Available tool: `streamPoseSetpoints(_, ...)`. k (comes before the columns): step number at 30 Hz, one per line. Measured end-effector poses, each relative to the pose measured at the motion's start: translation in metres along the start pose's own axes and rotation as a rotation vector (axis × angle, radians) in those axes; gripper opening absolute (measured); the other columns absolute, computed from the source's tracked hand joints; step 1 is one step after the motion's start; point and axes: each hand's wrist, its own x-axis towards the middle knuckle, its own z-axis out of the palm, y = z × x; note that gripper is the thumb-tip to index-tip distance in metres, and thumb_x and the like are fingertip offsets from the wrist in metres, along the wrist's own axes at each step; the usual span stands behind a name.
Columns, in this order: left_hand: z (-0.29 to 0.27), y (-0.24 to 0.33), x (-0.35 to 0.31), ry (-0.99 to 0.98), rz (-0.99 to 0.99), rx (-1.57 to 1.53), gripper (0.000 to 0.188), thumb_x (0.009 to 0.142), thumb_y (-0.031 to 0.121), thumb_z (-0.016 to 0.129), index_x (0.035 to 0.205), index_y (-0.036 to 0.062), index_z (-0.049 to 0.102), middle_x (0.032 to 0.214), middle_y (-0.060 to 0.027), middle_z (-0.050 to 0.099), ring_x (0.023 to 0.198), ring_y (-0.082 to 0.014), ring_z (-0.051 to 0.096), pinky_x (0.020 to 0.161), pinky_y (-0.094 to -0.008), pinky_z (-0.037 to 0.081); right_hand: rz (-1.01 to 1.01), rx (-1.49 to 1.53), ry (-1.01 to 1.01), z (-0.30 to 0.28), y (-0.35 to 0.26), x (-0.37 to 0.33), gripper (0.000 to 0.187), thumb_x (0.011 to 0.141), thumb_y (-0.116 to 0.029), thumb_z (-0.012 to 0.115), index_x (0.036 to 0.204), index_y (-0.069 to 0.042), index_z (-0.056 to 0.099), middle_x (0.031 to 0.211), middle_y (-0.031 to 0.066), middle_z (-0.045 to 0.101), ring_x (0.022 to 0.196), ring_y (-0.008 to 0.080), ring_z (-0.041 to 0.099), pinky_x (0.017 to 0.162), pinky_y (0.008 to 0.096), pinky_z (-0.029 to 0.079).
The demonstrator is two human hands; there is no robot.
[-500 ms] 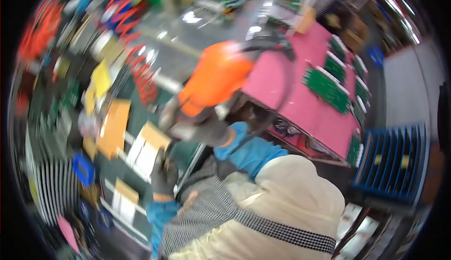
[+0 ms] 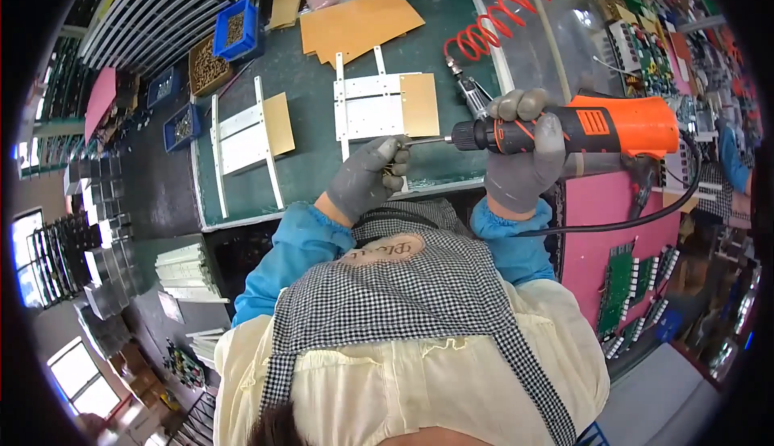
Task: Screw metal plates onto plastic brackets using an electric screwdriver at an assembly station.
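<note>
Compared with the earlier frame, the view has turned, and the orange-and-black power driver (image 2: 592,127) now lies level at two o'clock, its nose toward nine; the left hand (image 2: 363,181), then apart from it, now meets its tip. Largest is the dark green bench (image 2: 302,180), spread from ten o'clock to one. A pink table (image 2: 584,236) stands at three to four o'clock, carrying green circuit boards (image 2: 617,289). The driver is held clear of the bench top near its front edge, its black cord (image 2: 621,224) curving down behind the right wrist. Tan sheets (image 2: 363,22) lie at twelve. Two white slatted panels rest on the bench, one (image 2: 375,115) at twelve, the other (image 2: 242,141) at ten. The gloved right hand (image 2: 520,180) is wrapped firmly round the driver's body. At eleven, a blue bin (image 2: 234,31) holds small brass-coloured parts. A metal air fitting (image 2: 472,95) lies at one, on a red coiled hose (image 2: 504,18). Smallest is the slim bit (image 2: 431,140): the left thumb and forefinger pinch its tip, though I cannot tell whether a screw sits there.
</note>
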Motion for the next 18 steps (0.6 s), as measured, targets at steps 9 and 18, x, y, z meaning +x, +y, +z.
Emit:
streamPoseSetpoints(9,-0.006,0.002,-0.007,0.123,0.105,0.079,0.031,0.103,0.031,0.052,0.112,0.0016,0.054,0.087,0.0013,0.046,0.07,-0.0056,0.04,0.055,-0.0158,0.036,0.094,-0.07,0.173,0.024,0.026,0.016,0.016,0.087,-0.015,0.063,0.091,0.0,0.059,0.081,0.0098,0.061,0.073,0.0203,0.061,0.073,0.039,0.054)
streamPoseSetpoints(18,-0.056,0.009,-0.027,0.656,0.413,0.393,0.044,0.098,0.037,0.06,0.118,-0.0013,0.064,0.087,0.0014,0.058,0.071,-0.0057,0.048,0.058,-0.0199,0.04,-0.033,-0.065,-0.011,0.048,0.057,0.055,0.017,0.086,-0.015,0.065,0.093,0.0,0.058,0.082,0.0104,0.062,0.076,0.0207,0.061,0.074,0.0391,0.054)
